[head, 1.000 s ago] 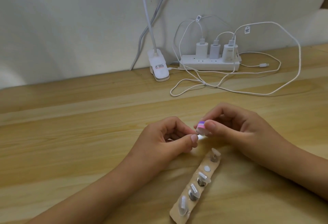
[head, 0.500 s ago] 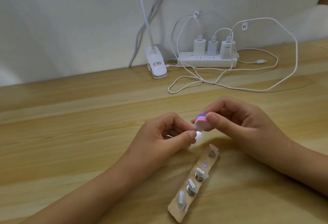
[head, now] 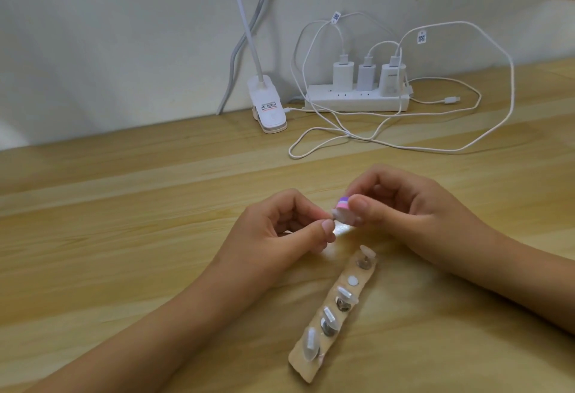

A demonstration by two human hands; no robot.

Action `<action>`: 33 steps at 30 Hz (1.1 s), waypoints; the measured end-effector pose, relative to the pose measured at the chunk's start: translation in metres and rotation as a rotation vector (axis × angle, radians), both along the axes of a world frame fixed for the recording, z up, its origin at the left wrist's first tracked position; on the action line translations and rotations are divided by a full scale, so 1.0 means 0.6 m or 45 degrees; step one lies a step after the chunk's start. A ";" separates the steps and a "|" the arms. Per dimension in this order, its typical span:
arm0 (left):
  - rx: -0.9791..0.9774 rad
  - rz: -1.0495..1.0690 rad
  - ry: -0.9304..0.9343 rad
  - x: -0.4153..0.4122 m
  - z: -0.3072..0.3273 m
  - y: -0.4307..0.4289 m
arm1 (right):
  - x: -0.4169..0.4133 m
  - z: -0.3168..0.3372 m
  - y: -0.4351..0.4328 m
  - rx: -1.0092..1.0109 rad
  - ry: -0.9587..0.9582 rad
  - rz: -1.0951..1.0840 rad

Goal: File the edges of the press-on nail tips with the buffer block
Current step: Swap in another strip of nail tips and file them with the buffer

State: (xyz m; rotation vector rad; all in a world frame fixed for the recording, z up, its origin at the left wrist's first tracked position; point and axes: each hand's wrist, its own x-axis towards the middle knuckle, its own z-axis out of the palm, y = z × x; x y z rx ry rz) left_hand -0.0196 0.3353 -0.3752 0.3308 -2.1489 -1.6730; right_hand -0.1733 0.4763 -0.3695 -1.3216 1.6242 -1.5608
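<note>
Closely, right hand (head: 413, 215) buffer block (head: 342, 208) meets left hand (head: 280, 231) nail tip (head: 340, 230).

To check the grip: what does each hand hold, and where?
The right hand pinches the buffer block by its sides, thumb on the near face. The left hand pinches a nail tip between thumb and forefinger; its held part is hidden.

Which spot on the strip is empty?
The second from the far end: the strip shows only a white dot there; the other four hold tips.
</note>
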 end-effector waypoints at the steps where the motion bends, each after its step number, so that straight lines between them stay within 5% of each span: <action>1: 0.000 0.001 0.004 0.000 0.000 0.000 | -0.001 -0.001 0.000 0.019 -0.012 0.002; 18: 0.097 -0.009 0.060 -0.002 0.000 -0.003 | -0.001 0.000 0.001 -0.132 -0.028 -0.038; 33: 0.222 -0.014 0.051 -0.002 0.010 0.004 | -0.006 -0.003 -0.006 0.031 -0.014 -0.065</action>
